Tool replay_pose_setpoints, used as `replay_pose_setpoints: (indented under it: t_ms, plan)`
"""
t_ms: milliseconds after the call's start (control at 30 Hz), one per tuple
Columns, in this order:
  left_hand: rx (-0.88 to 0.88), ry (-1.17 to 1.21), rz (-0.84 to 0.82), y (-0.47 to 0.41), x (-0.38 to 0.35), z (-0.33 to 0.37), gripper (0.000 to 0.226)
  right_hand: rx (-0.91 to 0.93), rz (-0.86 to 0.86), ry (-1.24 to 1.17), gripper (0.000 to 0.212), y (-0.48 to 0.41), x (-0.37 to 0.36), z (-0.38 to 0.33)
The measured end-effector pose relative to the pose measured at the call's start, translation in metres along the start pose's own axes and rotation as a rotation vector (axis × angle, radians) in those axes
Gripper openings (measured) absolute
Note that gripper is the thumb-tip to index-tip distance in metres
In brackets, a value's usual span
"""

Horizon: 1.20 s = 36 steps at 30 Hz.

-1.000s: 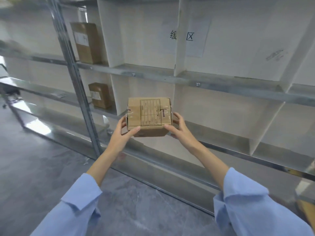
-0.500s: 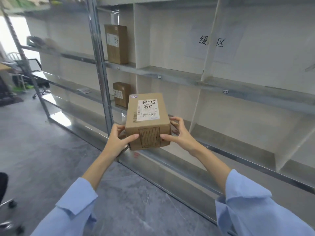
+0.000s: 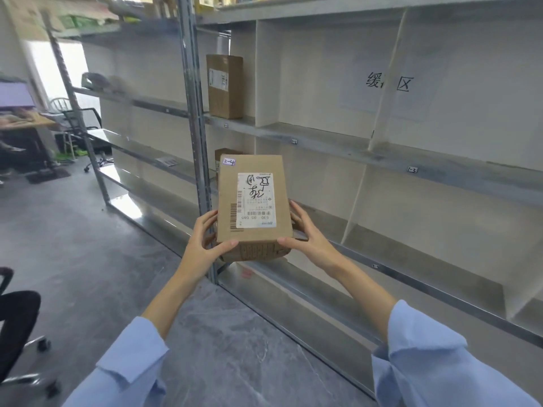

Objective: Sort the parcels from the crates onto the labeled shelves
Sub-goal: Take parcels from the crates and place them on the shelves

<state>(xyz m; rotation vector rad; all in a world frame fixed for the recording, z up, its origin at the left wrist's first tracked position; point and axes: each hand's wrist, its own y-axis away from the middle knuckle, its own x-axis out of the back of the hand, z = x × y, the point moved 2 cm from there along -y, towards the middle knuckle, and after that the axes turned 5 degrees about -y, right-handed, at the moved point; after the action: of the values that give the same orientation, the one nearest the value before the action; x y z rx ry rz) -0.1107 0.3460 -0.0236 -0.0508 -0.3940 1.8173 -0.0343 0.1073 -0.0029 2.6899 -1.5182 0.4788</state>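
A brown cardboard parcel (image 3: pixel 227 195) is held in front of the metal shelving (image 3: pixel 323 139), its labelled top face turned up toward me. It carries a white shipping label with barcodes and a small purple sticker at its far left corner. My left hand (image 3: pixel 202 245) grips its left near corner, thumb on the front edge. My right hand (image 3: pixel 308 236) grips the right near corner the same way. Small number tags sit on the shelf edges.
A tall parcel (image 3: pixel 224 86) stands in an upper shelf compartment; another parcel (image 3: pixel 224 152) sits one level lower, mostly hidden behind the held one. A paper sign (image 3: pixel 388 83) hangs on the shelf's back wall. Office chairs (image 3: pixel 17 324) and a desk (image 3: pixel 26 121) stand at left.
The parcel has been tipped so its labelled top face now points at me instead of the printed side. The view has swung left and closer to the shelving.
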Motion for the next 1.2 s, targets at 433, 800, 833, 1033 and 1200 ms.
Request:
replay_pose_setpoints:
  t_ms: [433, 800, 833, 1033, 1200]
  plan:
    - [-0.086, -0.108, -0.055, -0.013, -0.008, -0.009, 0.102, 0.033, 0.08, 0.1, 0.115, -0.004, 0.006, 0.004]
    - [-0.166, -0.064, -0.332, -0.043, -0.137, 0.004, 0.105, -0.069, 0.376, 0.094, 0.094, 0.066, 0.107, 0.021]
    - [-0.169, -0.051, -0.364, -0.042, -0.154, 0.005, 0.105, -0.079, 0.404, 0.102, 0.093, 0.076, 0.119, 0.025]
    - [-0.195, 0.026, -0.504, -0.035, -0.253, 0.017, 0.101, -0.125, 0.567, 0.13, 0.093, 0.139, 0.186, 0.045]
    - [-0.175, 0.046, -0.579, -0.027, -0.329, 0.027, 0.102, -0.158, 0.644, 0.155, 0.093, 0.183, 0.244, 0.059]
